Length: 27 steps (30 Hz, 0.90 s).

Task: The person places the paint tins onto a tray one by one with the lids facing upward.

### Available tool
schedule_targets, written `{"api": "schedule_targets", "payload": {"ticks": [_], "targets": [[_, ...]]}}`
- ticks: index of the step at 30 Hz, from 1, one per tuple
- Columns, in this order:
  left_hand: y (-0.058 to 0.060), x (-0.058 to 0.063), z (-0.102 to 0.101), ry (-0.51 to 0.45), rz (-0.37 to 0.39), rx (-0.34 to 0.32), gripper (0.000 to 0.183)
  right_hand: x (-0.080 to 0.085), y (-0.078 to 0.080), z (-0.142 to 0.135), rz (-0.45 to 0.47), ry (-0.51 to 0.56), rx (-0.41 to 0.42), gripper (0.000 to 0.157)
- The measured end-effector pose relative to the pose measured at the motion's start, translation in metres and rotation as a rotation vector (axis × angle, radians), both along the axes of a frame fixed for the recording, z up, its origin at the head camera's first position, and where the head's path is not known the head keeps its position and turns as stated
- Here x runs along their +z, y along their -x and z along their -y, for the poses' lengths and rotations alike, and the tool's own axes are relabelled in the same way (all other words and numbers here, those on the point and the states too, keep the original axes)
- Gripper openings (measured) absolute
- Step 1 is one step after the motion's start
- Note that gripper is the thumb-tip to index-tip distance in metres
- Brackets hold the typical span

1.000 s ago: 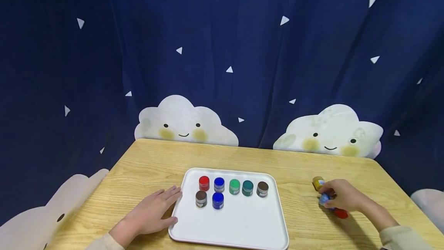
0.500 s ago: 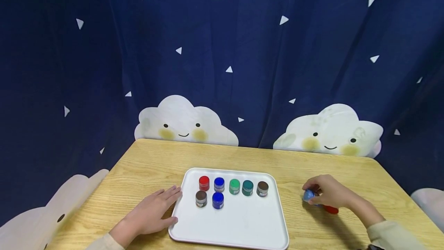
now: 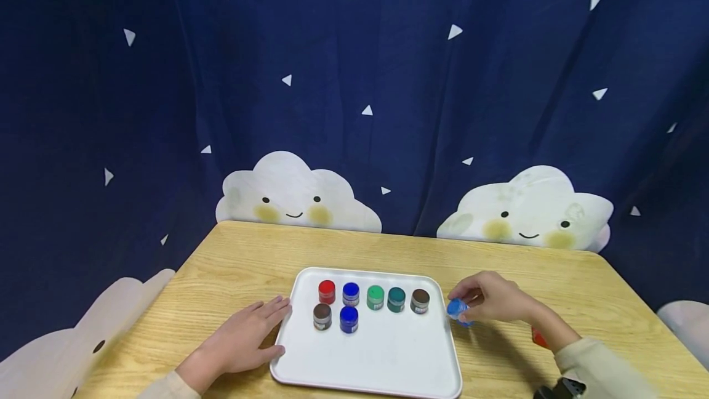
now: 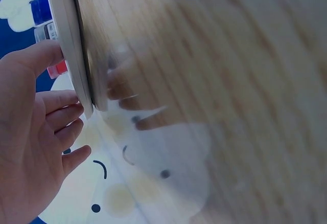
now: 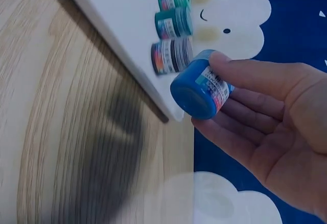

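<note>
My right hand (image 3: 493,297) pinches a light blue paint jar (image 3: 456,308) between thumb and fingers, just off the tray's right rim. In the right wrist view the blue jar (image 5: 200,87) is tilted, its label facing the thumb side. My left hand (image 3: 244,334) rests with fairly straight fingers against the left rim of a white tray (image 3: 388,362). On the tray stand a red jar (image 3: 327,292), two dark blue jars, a green jar (image 3: 375,297), a teal jar (image 3: 396,299) and two brown-lidded jars, one (image 3: 420,301) at the right end.
A red jar (image 3: 540,337) stands on the wooden table (image 3: 598,306), partly hidden by the right forearm. A black object (image 3: 560,388) shows at the right sleeve. Behind the table hangs a navy curtain (image 3: 332,109) with clouds.
My right hand has carried the light blue jar leftward from the table's right side to the tray's edge. The yellow jar seen earlier is out of sight. The left hand stays put.
</note>
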<state>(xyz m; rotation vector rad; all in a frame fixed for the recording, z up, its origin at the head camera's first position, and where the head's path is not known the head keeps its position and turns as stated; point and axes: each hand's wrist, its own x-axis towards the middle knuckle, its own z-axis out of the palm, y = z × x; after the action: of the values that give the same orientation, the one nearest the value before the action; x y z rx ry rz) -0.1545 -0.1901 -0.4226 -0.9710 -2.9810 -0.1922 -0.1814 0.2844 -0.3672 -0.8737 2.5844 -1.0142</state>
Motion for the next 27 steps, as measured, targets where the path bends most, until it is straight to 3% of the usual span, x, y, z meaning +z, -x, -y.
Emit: {"api": "schedule_targets", "payload": {"ticks": [9, 21, 27], "targets": [[0.000, 0.001, 0.000, 0.009, 0.002, 0.003, 0.068, -0.005, 0.006, 0.028, 0.070, 0.082, 0.058, 0.038], [0.000, 0.002, -0.001, 0.001, -0.013, -0.005, 0.067, -0.027, 0.011, 0.067, 0.201, 0.159, 0.100, 0.039], [-0.001, 0.001, 0.000, 0.006, -0.005, -0.001, 0.067, -0.034, 0.010, 0.085, 0.190, 0.170, 0.093, 0.036]]}}
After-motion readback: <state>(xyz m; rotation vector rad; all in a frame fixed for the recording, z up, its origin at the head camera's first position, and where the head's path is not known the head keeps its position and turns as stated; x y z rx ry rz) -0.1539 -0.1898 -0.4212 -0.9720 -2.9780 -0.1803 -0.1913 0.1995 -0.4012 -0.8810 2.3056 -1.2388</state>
